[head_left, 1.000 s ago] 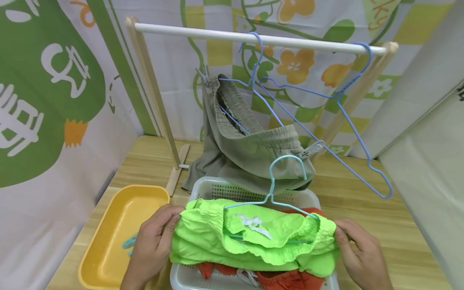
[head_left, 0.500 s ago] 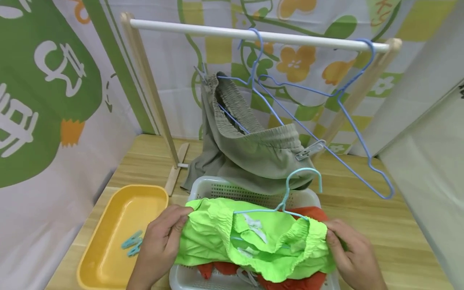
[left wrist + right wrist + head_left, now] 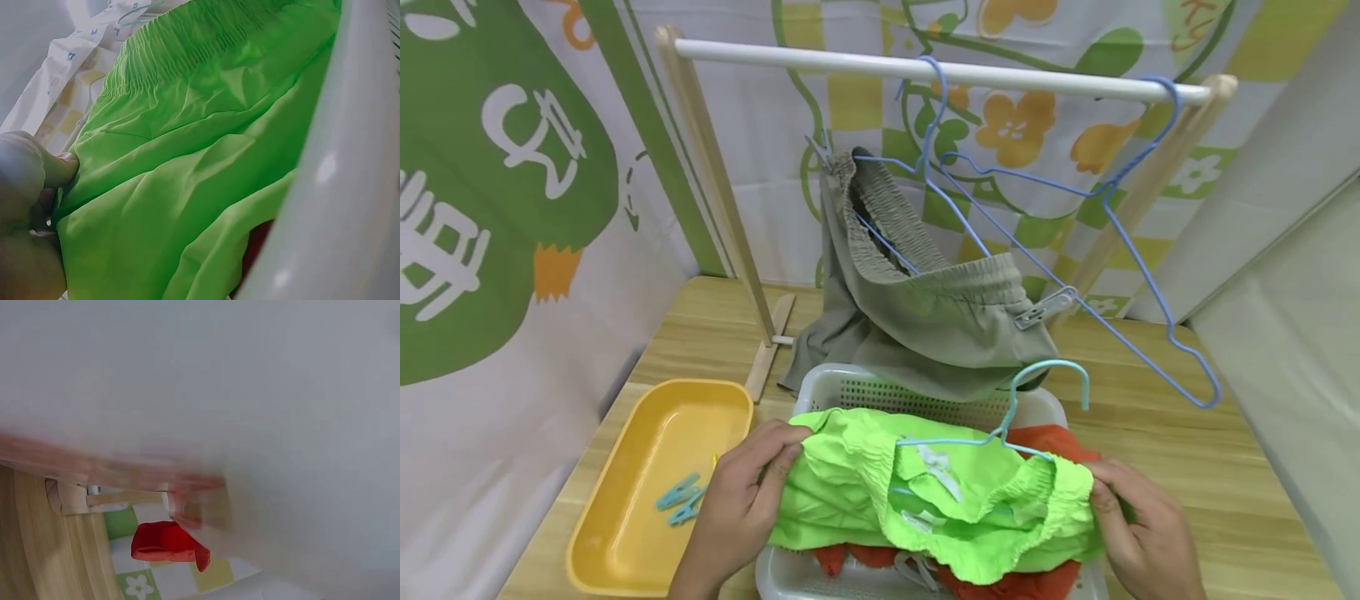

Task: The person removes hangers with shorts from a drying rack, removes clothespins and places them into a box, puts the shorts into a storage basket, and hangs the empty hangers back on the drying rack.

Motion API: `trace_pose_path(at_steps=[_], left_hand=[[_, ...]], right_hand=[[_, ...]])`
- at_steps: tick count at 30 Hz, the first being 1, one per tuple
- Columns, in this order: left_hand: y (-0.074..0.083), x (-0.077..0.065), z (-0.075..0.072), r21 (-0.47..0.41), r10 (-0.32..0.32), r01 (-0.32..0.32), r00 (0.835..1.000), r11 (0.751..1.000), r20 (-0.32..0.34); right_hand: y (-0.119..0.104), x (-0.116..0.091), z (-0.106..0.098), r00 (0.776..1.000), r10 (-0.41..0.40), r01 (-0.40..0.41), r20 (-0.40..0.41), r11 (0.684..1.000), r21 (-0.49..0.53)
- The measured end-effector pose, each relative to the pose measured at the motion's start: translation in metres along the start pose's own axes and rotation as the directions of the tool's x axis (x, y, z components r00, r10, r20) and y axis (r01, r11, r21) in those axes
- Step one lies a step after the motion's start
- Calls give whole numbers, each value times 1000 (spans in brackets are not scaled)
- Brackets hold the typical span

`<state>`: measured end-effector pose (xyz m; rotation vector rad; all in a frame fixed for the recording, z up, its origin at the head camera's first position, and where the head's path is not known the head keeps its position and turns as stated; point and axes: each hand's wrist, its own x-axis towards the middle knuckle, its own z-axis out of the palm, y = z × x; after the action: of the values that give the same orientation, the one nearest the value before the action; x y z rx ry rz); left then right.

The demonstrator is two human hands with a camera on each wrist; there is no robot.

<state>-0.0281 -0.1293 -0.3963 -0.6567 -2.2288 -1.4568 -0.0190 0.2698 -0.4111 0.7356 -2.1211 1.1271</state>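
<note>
Bright green shorts [image 3: 835,475] with an elastic waistband and white drawstring lie stretched sideways over a pale plastic basket [image 3: 782,583]. My left hand [image 3: 741,500] pinches their left side between thumb and fingers; in the left wrist view the thumb [image 3: 61,169] presses the green cloth. At the other end, my right hand [image 3: 1150,525] pinches the waistband. A mint-green hanger [image 3: 1009,412] sits inside the waist opening, its hook sticking up and leaning right. Red clothing [image 3: 1056,442] lies in the basket under the shorts. Blurred pale plastic fills most of the right wrist view.
Behind the basket stands a rack with a white bar [image 3: 812,58]. Grey-green shorts [image 3: 940,333] hang there on a blue hanger, held by grey clothespins [image 3: 1045,308]; another blue hanger [image 3: 1142,267] is bare. Left of the basket, a yellow tray [image 3: 617,467] holds teal clothespins [image 3: 677,492].
The mint-green hanger has shifted right and lower, its hook tilting right. The waistband's front edge has dropped, widening the opening. My left hand has moved slightly right, uncovering more of the teal clothespins.
</note>
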Motion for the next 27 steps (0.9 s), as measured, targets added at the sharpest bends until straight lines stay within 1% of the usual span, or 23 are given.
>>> trace_pose_path(at_steps=[3,6,9,11,14,17,20,23,24,27], left_hand=[[-1,1,-1,-26,23,-23,1000,999,10],[-2,1,-5,-28,41,-40,999,999,5],[-4,1,-9,-17,64,-65,998,998,-21],[-5,0,-11,-16,66,-67,997,998,-47],[-7,-1,-15,-37,64,-67,994,997,-85],[-8,-3,-17,-71,35,-44,992,997,-123],[-9,-4,-19,-96,-7,-8,989,995,-150],[-11,-4,-19,-101,-72,55,984,993,-166],[-11,-4,-19,-105,-104,87,980,991,-169],[-11,-6,-20,-101,-172,155,966,983,-192]], right_hand=[[-1,0,-1,1000,-3,3,-22,1000,-2],[-1,0,-1,999,-9,9,-34,1000,0],[0,0,-2,999,-10,11,-45,1000,22],[0,0,-4,999,-5,8,-54,999,45],[0,-1,-7,997,13,-9,-74,999,49],[-1,-2,-10,994,43,-38,-97,998,45],[-2,-3,-13,990,64,-55,-126,996,73],[-1,-3,-15,986,68,-52,-153,993,109],[0,-3,-16,985,69,-50,-161,991,120],[3,-4,-17,982,68,-41,-175,988,151]])
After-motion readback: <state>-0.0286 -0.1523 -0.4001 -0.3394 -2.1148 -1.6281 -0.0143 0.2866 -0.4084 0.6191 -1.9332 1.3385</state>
